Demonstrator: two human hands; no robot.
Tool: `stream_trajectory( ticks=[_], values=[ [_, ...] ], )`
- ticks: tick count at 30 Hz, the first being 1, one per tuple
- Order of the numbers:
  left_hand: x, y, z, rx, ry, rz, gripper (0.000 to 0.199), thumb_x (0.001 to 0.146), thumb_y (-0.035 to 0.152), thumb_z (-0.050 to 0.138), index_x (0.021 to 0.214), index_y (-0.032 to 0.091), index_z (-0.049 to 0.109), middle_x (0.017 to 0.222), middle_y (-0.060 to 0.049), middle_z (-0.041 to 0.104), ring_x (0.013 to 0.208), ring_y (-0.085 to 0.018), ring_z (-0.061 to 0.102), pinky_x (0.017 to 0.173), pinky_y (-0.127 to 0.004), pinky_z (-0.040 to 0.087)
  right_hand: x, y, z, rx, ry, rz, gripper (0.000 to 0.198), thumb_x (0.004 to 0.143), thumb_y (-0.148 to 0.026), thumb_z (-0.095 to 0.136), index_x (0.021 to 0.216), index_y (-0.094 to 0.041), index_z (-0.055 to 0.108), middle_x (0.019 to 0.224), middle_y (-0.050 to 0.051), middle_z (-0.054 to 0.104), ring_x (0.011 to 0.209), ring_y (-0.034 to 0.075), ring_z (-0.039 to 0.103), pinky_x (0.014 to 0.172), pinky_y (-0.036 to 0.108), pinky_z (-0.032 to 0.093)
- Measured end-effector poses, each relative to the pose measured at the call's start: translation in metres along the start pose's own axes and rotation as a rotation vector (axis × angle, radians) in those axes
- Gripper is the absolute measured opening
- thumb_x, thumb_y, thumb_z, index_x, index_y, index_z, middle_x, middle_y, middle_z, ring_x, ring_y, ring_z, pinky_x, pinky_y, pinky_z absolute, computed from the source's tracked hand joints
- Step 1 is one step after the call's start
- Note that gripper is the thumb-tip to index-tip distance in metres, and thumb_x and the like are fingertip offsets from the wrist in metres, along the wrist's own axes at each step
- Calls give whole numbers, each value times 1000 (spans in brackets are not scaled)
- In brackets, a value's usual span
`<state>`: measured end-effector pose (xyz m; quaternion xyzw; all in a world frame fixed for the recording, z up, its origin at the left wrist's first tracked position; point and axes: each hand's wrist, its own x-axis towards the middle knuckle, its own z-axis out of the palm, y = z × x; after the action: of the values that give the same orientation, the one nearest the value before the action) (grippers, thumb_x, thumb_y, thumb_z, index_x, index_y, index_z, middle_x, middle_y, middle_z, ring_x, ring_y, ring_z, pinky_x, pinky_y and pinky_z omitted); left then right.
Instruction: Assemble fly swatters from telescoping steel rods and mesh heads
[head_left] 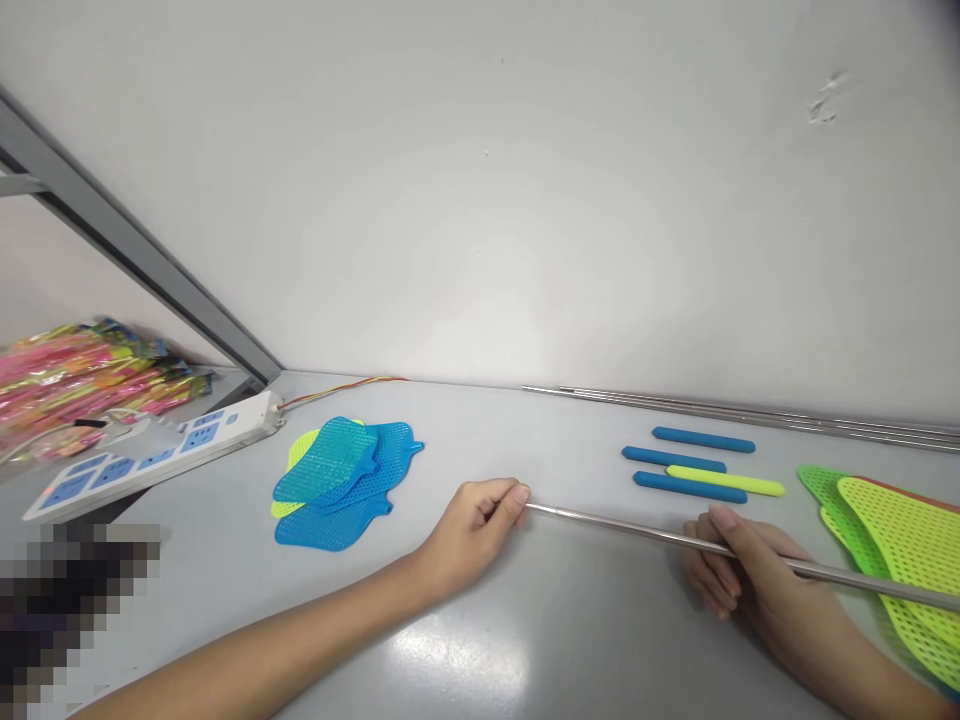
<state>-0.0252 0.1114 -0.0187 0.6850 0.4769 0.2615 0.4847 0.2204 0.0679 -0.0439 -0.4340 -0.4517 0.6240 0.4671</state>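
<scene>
My left hand (484,525) pinches the thin left end of a telescopic metal rod (619,524) between thumb and fingers. Farther along, my right hand (757,565) is closed around the same rod, thumb on top. The rod slants down to the right, over the yellow-green fly swatter heads (900,530), and leaves the view at the right edge. Beyond my right hand lie several blue handle sleeves (705,440) and a yellow one (724,481). Left of my left hand is a loose pile of perforated blue fly swatter heads (334,520), with a yellow one partly hidden beneath.
Several more metal rods (675,404) lie along the foot of the white wall (487,200). A white power strip (217,440) with blue sockets stands at the left. Behind it are bright plastic-wrapped items (97,385) by a grey metal frame (157,250).
</scene>
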Motion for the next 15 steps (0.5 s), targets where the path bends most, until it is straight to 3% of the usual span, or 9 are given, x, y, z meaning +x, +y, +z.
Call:
stream_trajectory(
  ticks=[9, 15],
  values=[
    [-1, 5, -1, 24, -40, 24, 36, 81, 38, 36, 56, 13, 47, 45, 6, 29, 42, -5, 26, 40, -18, 21, -3, 5, -3, -35, 5, -9, 45, 85, -37, 31, 44, -19, 40, 42, -1, 40, 43, 12, 39, 45, 26, 29],
    [1, 5, 1, -23, -3, 14, 37, 82, 39, 35, 61, 13, 49, 44, 6, 30, 41, -4, 26, 41, -17, 22, -1, 7, -6, -87, 90, 23, 44, 83, -40, 33, 44, -19, 39, 43, 0, 40, 44, 14, 40, 46, 28, 31]
  ],
)
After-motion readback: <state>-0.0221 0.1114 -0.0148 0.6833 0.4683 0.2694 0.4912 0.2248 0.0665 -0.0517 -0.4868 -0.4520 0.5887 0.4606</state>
